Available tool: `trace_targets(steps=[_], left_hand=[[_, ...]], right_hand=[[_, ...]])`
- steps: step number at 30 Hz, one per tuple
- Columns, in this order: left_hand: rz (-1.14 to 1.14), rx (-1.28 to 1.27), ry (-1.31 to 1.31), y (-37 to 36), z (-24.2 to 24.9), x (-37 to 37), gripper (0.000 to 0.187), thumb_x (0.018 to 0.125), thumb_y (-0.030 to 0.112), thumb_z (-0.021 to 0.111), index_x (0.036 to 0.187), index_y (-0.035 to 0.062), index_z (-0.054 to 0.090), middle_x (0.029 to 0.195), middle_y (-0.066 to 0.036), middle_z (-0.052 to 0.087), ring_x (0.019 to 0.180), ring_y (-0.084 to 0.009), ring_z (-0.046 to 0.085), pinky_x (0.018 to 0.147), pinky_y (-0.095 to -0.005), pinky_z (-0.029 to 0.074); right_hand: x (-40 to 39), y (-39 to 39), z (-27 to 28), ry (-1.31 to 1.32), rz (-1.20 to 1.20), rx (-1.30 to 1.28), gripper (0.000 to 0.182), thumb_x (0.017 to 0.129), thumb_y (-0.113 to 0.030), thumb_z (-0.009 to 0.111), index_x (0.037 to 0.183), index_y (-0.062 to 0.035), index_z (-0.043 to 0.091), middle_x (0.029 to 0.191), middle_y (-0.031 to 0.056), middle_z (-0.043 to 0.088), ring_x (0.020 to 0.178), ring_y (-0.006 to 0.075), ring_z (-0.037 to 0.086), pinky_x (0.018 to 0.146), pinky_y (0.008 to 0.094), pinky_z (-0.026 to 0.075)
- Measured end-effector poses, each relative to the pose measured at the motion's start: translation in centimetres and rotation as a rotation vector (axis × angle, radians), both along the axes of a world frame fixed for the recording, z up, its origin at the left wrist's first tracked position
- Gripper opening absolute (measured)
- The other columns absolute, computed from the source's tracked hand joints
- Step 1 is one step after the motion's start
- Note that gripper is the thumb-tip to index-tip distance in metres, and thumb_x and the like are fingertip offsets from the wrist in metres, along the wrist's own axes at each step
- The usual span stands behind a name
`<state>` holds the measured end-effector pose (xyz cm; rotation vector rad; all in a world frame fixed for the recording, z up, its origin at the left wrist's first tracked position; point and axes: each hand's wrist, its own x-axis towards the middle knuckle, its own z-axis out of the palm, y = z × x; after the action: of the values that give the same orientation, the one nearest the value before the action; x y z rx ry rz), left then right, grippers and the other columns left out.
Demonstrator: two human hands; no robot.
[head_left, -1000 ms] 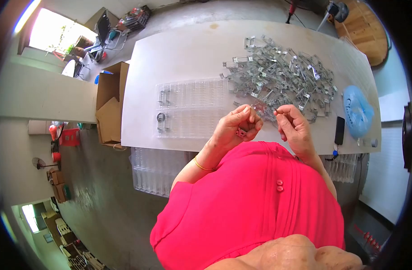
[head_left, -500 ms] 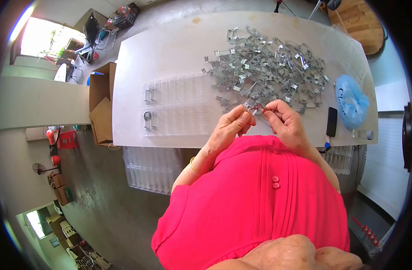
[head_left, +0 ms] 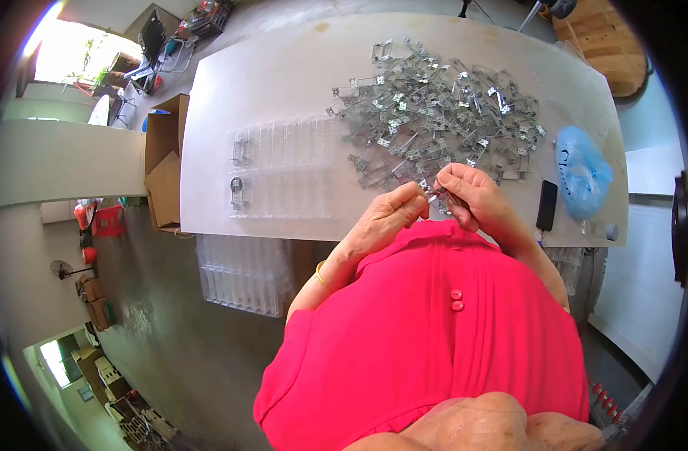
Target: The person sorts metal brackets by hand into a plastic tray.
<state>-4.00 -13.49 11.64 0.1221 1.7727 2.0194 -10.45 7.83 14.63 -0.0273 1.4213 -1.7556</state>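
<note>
Close in front of my body, both hands are pinched around a small metal bracket (head_left: 432, 192) with a dark reddish part on it. My left hand (head_left: 389, 214) grips its left side between thumb and fingertips. On the other side my right hand (head_left: 475, 195) closes over it, the fingers curled and partly hiding it. Just beyond the hands spreads a heap of similar wire-and-plate metal brackets (head_left: 434, 113). To the left lies a clear plastic tray (head_left: 299, 173) with ribbed compartments; a few metal pieces (head_left: 239, 194) sit in its left end.
A black phone (head_left: 547, 205), a blue plastic bag (head_left: 583, 173) and a small clear bottle (head_left: 601, 231) are on the right of the white table (head_left: 269, 68). Clear trays (head_left: 242, 274) are stacked below the front edge. A cardboard box (head_left: 166, 165) stands left of the table.
My right hand has turned and its fingers have curled further around the bracket. My left hand stays pinched on it. The whole view has shifted slightly.
</note>
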Motion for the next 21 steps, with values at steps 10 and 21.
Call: trace_targets(steps=[10,21], left_hand=[[-0.114,0.178,-0.119,-3.0,0.6,0.4,0.031,0.105,0.03,0.05,0.087,0.0057,0.055,0.083,-0.001,0.056,0.071,-0.0073,0.043,0.063,-0.0232,0.036],[0.052,0.404,-0.224,-7.3,-0.5,-0.3,0.034,0.105,0.033,0.047,0.084,0.0057,0.051,0.083,-0.011,0.059,0.059,-0.01,0.044,0.053,-0.0241,0.035]], right_hand=[[-0.1,-2.2,-1.4,0.065,-0.329,-0.057,0.019,0.101,-0.023,0.057,0.098,-0.0048,0.054,0.065,0.0003,0.057,0.045,0.0043,0.045,0.042,0.0197,0.035],[5.0,-8.2,-1.7,0.711,-0.446,0.116,0.008,0.097,-0.004,0.061,0.097,-0.0046,0.054,0.088,0.0065,0.071,0.065,0.0087,0.063,0.058,0.0239,0.052]])
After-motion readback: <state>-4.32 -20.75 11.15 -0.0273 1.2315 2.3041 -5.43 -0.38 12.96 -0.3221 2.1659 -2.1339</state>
